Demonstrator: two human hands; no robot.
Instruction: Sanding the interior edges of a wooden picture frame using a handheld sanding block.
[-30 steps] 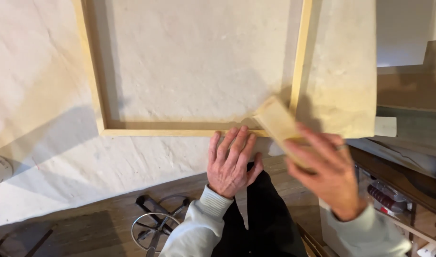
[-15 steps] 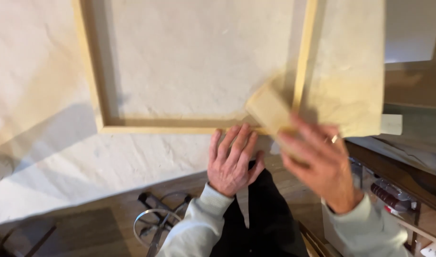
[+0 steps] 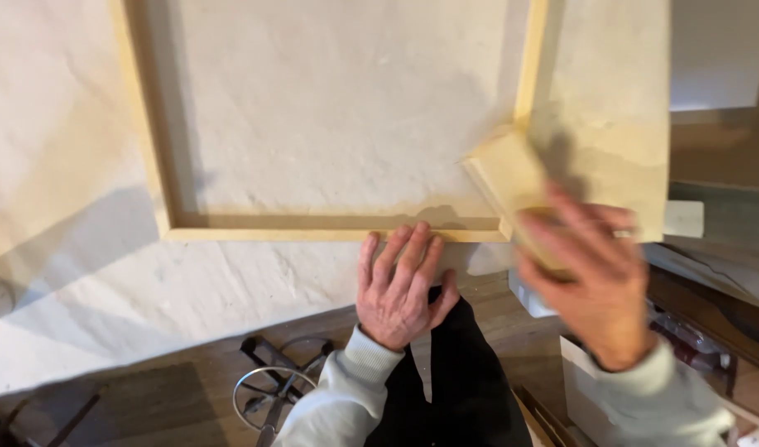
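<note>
A pale wooden frame [image 3: 313, 228] lies flat on white canvas cloth [image 3: 330, 99] spread over a table. My left hand [image 3: 400, 285] rests palm down with fingers spread on the cloth at the table's near edge, fingertips touching the frame's bottom rail. My right hand [image 3: 590, 281], blurred by motion, grips a flat wooden block [image 3: 508, 178]. The block is tilted and sits against the frame's lower right corner, beside the right rail [image 3: 530, 66].
The cloth hangs past the frame on the right [image 3: 619, 108]. Below the table edge there is a wooden floor with a metal stool base [image 3: 272, 393]. A cluttered shelf with boxes [image 3: 702, 331] stands at the right.
My right hand has pushed the wooden block up and to the right along the frame's lower right corner. My left hand has stayed on the bottom rail.
</note>
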